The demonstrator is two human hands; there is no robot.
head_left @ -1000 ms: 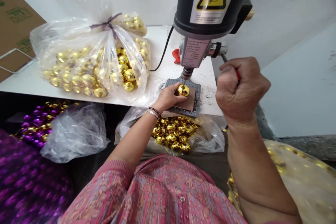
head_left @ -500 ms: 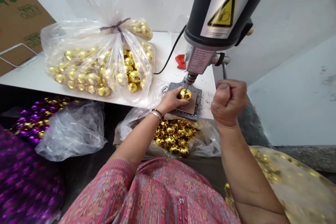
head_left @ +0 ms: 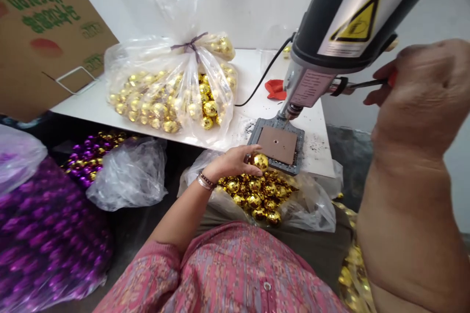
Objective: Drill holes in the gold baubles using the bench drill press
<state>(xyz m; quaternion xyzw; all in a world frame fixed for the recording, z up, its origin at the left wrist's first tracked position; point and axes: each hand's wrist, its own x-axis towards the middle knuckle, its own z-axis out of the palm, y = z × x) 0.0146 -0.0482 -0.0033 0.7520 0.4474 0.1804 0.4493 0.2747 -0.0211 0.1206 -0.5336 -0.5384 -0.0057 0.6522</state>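
Note:
My left hand [head_left: 235, 162] pinches a faceted gold ball [head_left: 260, 161] just off the front edge of the drill press base plate [head_left: 278, 144], above an open bag of gold balls [head_left: 257, 195] on my lap. My right hand [head_left: 422, 93] is raised at the right, closed round the red-tipped feed lever [head_left: 367, 84] of the small bench drill press [head_left: 352, 19]. The brown pad on the base plate is bare, with a small hole in its middle.
A tied clear bag of gold balls [head_left: 172, 98] lies on the white table [head_left: 91, 107]. A cardboard box [head_left: 44, 29] stands at the far left. Bags of purple balls [head_left: 47, 225] sit low on the left. A black cable and a red scrap lie behind the drill.
The left hand has drawn the gold ball off the pad toward the lap bag. The right hand has risen with the lever, and the drill bit has lifted clear of the pad.

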